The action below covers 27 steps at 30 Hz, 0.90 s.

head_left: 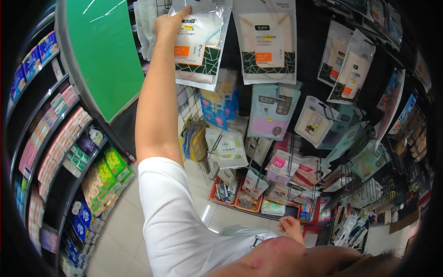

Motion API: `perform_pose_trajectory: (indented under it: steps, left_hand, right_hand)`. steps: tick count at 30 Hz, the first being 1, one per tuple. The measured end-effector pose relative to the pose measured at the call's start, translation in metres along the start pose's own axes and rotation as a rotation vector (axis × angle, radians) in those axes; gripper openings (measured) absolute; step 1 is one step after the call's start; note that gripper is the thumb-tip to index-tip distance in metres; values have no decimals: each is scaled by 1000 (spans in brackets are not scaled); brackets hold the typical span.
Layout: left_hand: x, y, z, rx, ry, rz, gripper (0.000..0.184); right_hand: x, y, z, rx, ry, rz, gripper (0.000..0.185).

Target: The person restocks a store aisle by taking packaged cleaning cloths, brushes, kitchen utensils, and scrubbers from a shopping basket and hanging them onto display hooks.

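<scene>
1. The left hand (169,25) touches a white bag (199,48) near the top, left of the middle. I can't tell if its fingers pinch the bag.
2. Another bag (265,44) hangs just beside it, top middle.
3. The right hand (290,227) is low, right of middle, fingers curled in.

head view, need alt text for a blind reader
A person's raised left hand touches a hanging packet in a shop. The right hand is lower, loosely curled; more packets hang alongside, with stocked shelves at far left.
</scene>
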<state>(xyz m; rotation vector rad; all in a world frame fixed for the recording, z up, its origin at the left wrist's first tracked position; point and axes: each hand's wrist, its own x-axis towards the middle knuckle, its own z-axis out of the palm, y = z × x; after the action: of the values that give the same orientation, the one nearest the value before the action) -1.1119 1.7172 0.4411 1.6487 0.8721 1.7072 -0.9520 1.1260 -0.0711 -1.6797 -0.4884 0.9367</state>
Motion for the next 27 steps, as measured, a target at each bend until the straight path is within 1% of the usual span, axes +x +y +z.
perform_pose_trajectory:
  steps: [2,3,4,5,6,7,9,10,11,12,13,14,15,16,17,18,19,20,21,22,24,25,26,27]
  left_hand:
    - [3,-4,5,132,-1,6,70]
    - [4,-6,8,122,-21,6,70]
    - [4,-8,11,266,62,43,77]
    - [3,-10,18,402,136,86,85]
    - [3,-14,24,419,168,108,89]
    - [1,-19,30,431,198,133,94]
    - [1,-21,35,515,162,100,99]
    - [1,-29,39,456,224,140,100]
    - [-1,-32,38,426,197,176,99]
    - [-2,-40,37,318,163,222,99]
    - [3,-51,41,329,261,284,97]
    - [5,-59,38,277,214,304,94]
    - [5,-66,37,246,243,311,84]
    - [-23,-48,34,86,139,307,73]
    - [-9,-66,31,133,175,368,64]
    - [-10,-69,21,190,82,437,64]
    - [-21,-72,19,374,263,497,64]
    - [-39,-70,19,399,394,551,67]
    - [-58,-66,14,460,446,622,67]
    - [-84,-56,12,377,445,659,61]
    - [-169,-12,10,298,407,724,55]
    - [-211,2,16,113,334,675,47]
    - [-247,3,17,130,284,667,42]
    - [-279,-13,23,-9,214,768,37]
  right_hand:
    - [-1,0,0,-15,12,-1,10]
    - [-2,0,-1,-29,23,-1,11]
    - [0,3,-2,-12,53,7,11]
    - [3,8,-3,2,28,-3,11]
    - [3,12,-5,21,10,-15,11]
    - [1,12,-6,51,64,-9,11]
    - [-1,8,-5,11,33,10,10]
    - [-3,8,-7,35,68,15,10]
    - [-6,9,-9,28,65,-5,10]
    - [-7,9,-10,19,56,-25,10]
    - [-9,11,-12,38,73,-20,10]
    - [-12,13,-15,31,77,-16,10]
    - [-14,16,-18,24,80,-12,10]
    - [-15,20,-21,22,87,-15,10]
    - [-17,22,-22,37,101,-11,10]
    - [-18,23,-24,48,118,-11,9]
    - [-19,23,-26,59,134,-12,9]
    - [-20,24,-28,74,147,-8,9]
    - [-21,25,-31,67,144,0,9]
    - [-22,26,-33,62,143,9,9]
    - [-19,38,-38,73,130,-5,10]
    - [-19,47,-41,72,118,-16,10]
    - [-19,52,-42,14,146,-39,10]
    - [-19,56,-41,-34,188,-47,11]
